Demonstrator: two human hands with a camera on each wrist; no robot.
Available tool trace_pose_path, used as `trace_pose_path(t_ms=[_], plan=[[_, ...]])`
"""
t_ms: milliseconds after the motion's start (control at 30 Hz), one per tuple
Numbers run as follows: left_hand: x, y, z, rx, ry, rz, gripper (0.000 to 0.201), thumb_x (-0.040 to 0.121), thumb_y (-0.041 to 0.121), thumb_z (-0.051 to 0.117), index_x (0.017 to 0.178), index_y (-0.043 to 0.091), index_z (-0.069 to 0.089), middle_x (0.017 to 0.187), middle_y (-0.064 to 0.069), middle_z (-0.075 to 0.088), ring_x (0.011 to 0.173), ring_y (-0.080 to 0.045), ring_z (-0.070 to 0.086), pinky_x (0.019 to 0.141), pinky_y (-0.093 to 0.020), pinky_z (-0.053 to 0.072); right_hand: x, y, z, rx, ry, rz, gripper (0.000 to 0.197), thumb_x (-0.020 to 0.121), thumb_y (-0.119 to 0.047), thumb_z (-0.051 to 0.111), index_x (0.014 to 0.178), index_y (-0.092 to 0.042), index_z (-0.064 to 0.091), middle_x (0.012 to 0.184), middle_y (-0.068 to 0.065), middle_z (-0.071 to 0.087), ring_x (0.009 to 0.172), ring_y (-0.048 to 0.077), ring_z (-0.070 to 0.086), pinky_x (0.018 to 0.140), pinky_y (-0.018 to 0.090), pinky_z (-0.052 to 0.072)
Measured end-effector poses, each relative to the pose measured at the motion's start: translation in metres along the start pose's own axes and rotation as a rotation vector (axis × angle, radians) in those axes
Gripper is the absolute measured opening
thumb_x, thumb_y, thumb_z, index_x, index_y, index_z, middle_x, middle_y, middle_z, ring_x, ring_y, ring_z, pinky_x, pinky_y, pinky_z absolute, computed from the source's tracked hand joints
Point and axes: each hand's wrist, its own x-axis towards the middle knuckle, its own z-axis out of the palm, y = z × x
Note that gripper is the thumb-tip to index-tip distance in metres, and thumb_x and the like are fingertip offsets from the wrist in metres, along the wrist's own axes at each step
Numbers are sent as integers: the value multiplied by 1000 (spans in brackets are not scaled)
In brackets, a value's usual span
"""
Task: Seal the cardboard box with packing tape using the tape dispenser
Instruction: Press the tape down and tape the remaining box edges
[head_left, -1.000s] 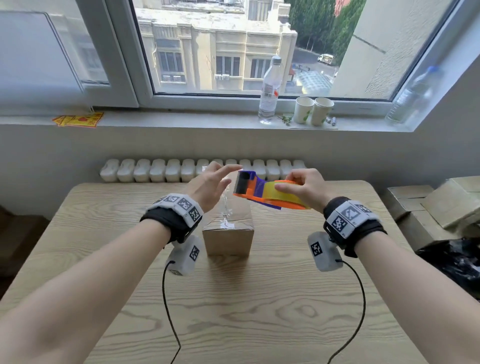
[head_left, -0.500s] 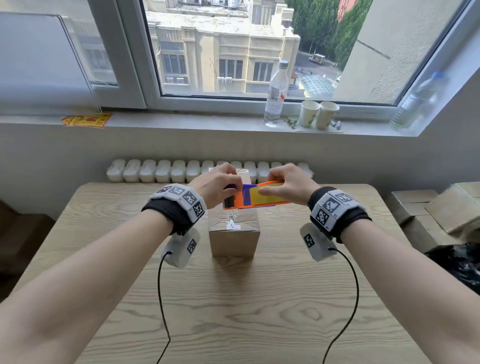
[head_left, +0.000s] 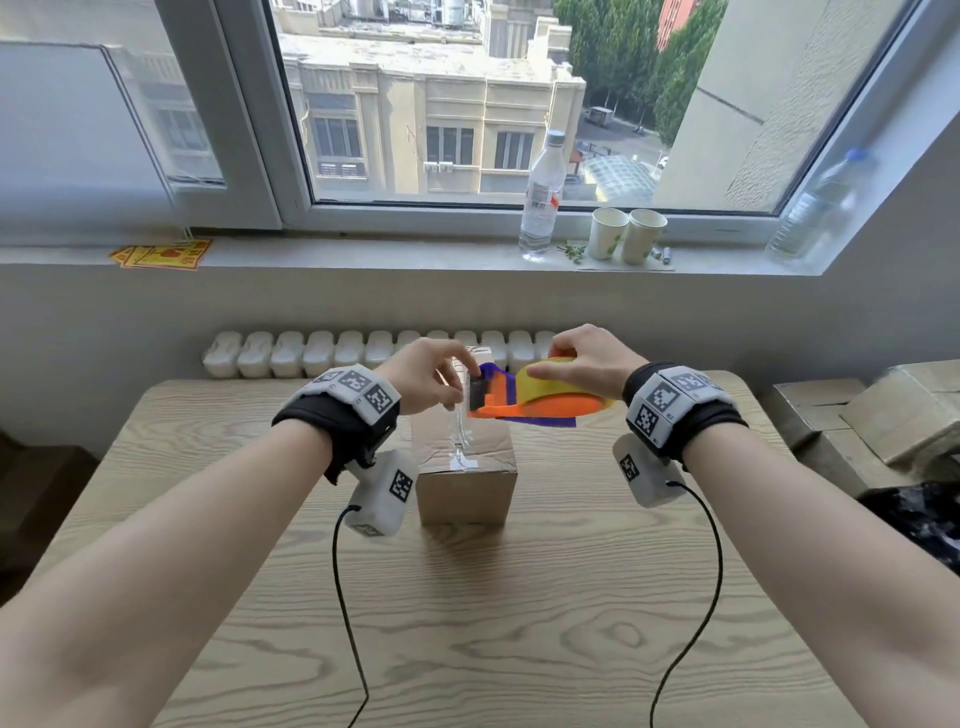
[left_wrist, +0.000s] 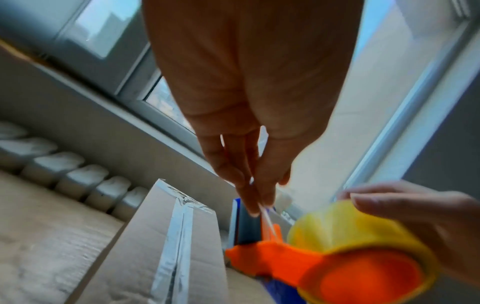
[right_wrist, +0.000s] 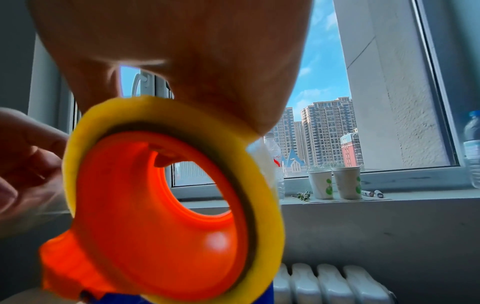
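A small brown cardboard box (head_left: 467, 488) stands mid-table with a clear tape strip (left_wrist: 176, 242) along its top seam. My right hand (head_left: 587, 358) grips the orange and blue tape dispenser (head_left: 540, 402) by its yellow tape roll (right_wrist: 262, 185), held above the box's far right side. At the dispenser's front end, my left hand (head_left: 431, 374) pinches the free end of the tape (left_wrist: 266, 216) between thumb and fingertips (left_wrist: 253, 211).
The wooden table (head_left: 467, 623) carries only the box. A white radiator (head_left: 322, 353) runs behind it. On the windowsill stand a plastic bottle (head_left: 543, 197), two paper cups (head_left: 626, 234) and another bottle (head_left: 815, 208). Cardboard boxes (head_left: 883, 415) are stacked at the right.
My left hand went from open beside the dispenser to pinching the tape end at its front. The dispenser moved left, then back right a little.
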Motion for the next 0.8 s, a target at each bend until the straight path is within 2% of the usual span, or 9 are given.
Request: trace_pose_path(t_ms=[67, 100, 167, 233, 333, 467, 567, 667, 800], plan=[[2, -3, -3, -120, 67, -59, 35, 76, 2, 72, 106, 14, 58, 72, 0, 66, 57, -7, 64, 63, -22, 54, 0, 3, -3, 36, -37, 19, 24, 84, -35, 63, 78, -12, 62, 84, 6, 58, 82, 21, 53, 70, 30, 39], [4, -5, -4, -151, 90, -91, 32, 76, 2, 72, 105, 9, 60, 70, -1, 66, 54, -4, 63, 59, -18, 52, -1, 4, -3, 63, -57, 30, 21, 84, -31, 62, 76, -12, 61, 83, 7, 57, 83, 21, 51, 71, 31, 38], [7, -8, -4, -151, 111, -131, 18, 78, 3, 71, 95, -1, 67, 65, -3, 66, 51, 0, 60, 54, -11, 50, -1, 5, -5, 134, -82, 42, 21, 78, -32, 63, 71, -12, 60, 76, 4, 54, 80, 21, 49, 68, 32, 36], [7, -10, -3, -139, 119, -142, 4, 79, 4, 70, 80, 1, 71, 64, -3, 66, 49, 1, 59, 54, -8, 51, -1, 4, -8, 176, -92, 36, 22, 74, -32, 64, 70, -10, 61, 69, 1, 51, 76, 19, 47, 63, 31, 34], [6, -12, -4, -114, 134, -150, 7, 80, 7, 69, 73, 7, 70, 67, -5, 69, 61, -9, 63, 64, -17, 53, -1, 7, -10, 119, -116, 40, 27, 84, -32, 65, 67, -13, 59, 65, -1, 48, 65, 14, 45, 57, 26, 33], [7, -13, -6, -105, 138, -140, 6, 80, 8, 70, 76, 4, 71, 67, -6, 69, 67, -18, 65, 72, -26, 55, 1, 20, -11, 28, -86, 108, 45, 75, -55, 66, 63, -13, 55, 64, 1, 50, 60, 14, 47, 60, 29, 38], [8, -18, -6, -91, 148, -158, 8, 80, 9, 70, 79, 1, 71, 66, -6, 69, 60, -10, 66, 68, -22, 56, 1, 27, -16, 93, -108, 106, 42, 79, -49, 64, 72, -8, 62, 72, 7, 51, 68, 21, 49, 64, 33, 37], [6, -29, -10, -96, 151, -197, 10, 80, 8, 70, 81, -1, 71, 65, -6, 69, 48, 0, 64, 57, -11, 55, 0, 37, -20, 65, -114, 126, 40, 82, -46, 63, 68, -9, 56, 70, 5, 48, 65, 19, 45, 61, 30, 33], [-3, -44, -12, -105, 117, -268, 6, 79, 10, 71, 76, 5, 71, 67, -6, 70, 57, -7, 67, 66, -21, 58, -4, 57, -19, 2, -129, 221, 42, 79, -52, 64, 59, -16, 55, 67, 1, 53, 66, 20, 51, 60, 30, 37]])
